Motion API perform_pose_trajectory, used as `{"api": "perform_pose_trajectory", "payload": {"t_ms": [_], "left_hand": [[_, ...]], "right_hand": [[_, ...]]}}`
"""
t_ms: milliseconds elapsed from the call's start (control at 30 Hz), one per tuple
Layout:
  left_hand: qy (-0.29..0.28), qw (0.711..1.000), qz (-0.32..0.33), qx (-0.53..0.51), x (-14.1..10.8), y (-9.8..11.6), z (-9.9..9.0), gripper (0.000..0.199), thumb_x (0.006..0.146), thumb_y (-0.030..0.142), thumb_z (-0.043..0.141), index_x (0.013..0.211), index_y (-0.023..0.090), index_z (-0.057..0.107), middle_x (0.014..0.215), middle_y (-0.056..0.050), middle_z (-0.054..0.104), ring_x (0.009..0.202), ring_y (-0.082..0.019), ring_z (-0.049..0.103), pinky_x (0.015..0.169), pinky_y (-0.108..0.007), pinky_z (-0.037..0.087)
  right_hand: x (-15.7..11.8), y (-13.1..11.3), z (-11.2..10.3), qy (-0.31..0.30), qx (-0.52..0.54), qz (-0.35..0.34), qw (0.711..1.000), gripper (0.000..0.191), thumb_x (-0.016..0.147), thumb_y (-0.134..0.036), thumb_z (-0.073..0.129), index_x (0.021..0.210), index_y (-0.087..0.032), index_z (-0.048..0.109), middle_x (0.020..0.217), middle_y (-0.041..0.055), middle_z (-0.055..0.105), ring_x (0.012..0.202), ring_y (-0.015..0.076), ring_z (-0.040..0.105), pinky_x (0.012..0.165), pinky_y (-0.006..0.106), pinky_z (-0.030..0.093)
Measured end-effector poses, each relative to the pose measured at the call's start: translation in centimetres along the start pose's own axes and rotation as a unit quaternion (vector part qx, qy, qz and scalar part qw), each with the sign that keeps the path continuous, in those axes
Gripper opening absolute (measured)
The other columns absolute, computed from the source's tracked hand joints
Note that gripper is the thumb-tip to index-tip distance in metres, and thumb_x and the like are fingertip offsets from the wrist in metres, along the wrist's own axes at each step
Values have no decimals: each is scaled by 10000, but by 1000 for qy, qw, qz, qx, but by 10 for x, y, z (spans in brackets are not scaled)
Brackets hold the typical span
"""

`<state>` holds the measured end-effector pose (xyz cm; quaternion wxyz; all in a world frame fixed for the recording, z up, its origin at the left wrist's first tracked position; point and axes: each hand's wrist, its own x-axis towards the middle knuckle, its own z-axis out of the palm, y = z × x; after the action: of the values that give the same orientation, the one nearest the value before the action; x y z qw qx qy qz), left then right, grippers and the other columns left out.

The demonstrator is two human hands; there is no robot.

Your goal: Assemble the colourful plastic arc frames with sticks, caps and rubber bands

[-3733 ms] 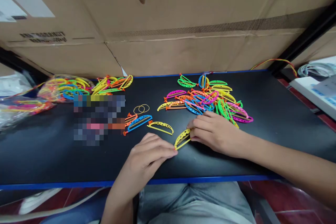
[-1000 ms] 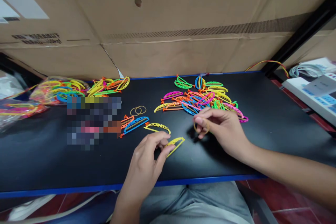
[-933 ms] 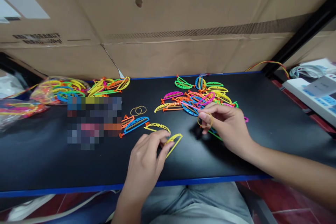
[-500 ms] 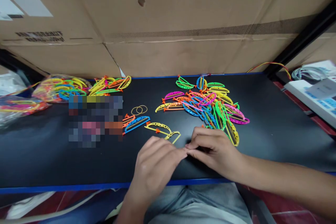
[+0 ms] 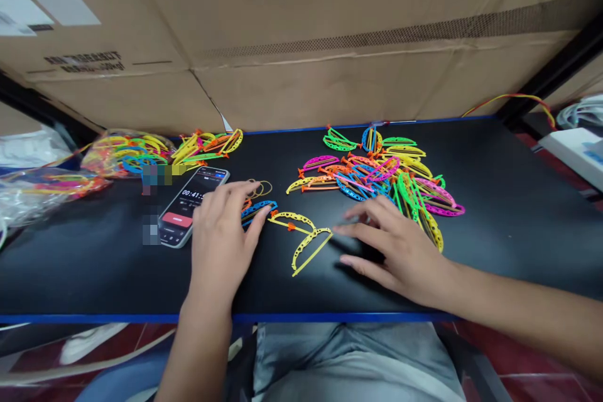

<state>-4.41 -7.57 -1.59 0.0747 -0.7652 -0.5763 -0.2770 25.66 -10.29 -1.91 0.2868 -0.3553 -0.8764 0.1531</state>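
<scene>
Two yellow toy bows (image 5: 304, 250) lie touching on the black table between my hands, one with an orange piece on it. My left hand (image 5: 221, 232) is over the table beside the phone, fingers spread, fingertips close to thin tan rubber bands (image 5: 264, 188). Under its fingers a blue bow (image 5: 258, 209) and some orange plastic are partly hidden. My right hand (image 5: 386, 245) hovers right of the yellow bows, fingers apart and holding nothing. Behind it lies a pile of colourful bows (image 5: 377, 176).
A phone (image 5: 188, 207) showing a timer lies left of my left hand. Plastic bags of bows (image 5: 127, 154) and a small loose heap (image 5: 207, 146) sit at the back left. A cardboard wall (image 5: 330, 88) stands behind the table, and a white box (image 5: 577, 151) is at the right.
My hands have moved apart from their fingertip-to-fingertip pose. The left went left towards the rubber bands and opened; the right opened too. The lower yellow bow now shows fully.
</scene>
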Motion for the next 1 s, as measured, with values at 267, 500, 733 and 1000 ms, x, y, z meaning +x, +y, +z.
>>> {"api": "perform_pose_trajectory", "payload": {"t_ms": [267,500,733,1000], "left_hand": [[-81,995,48,-18,-27,20,8,213,1068,163,515,1153,233,696,1150,-77,772,1087,-290,689,933,-454,468],[-73,987,55,-135,-26,17,9,190,1069,153,537,1150,215,697,1130,-54,766,1073,-224,718,968,-394,505],[-37,996,72,-48,-26,19,7,124,1051,213,611,1061,232,733,1078,-44,782,1034,-286,687,895,-445,447],[-21,998,59,-2,-25,22,5,82,1049,224,630,995,232,691,978,-35,776,990,-292,663,855,-453,375]], "right_hand": [[2,4,5,-92,-140,-56,984,559,999,-546,675,1448,-214,669,1703,176,426,1604,418,316,1266,685,331],[4,5,7,-107,-149,-108,977,586,1057,-457,609,1574,-186,548,1743,101,392,1635,368,280,1327,647,250],[7,-1,16,-166,-109,-135,971,569,1105,-376,530,1653,-254,435,1774,46,328,1654,320,251,1343,639,197],[13,-4,16,-201,-65,-112,971,510,1104,-405,517,1570,-200,549,1713,93,446,1632,334,314,1335,648,223]]}}
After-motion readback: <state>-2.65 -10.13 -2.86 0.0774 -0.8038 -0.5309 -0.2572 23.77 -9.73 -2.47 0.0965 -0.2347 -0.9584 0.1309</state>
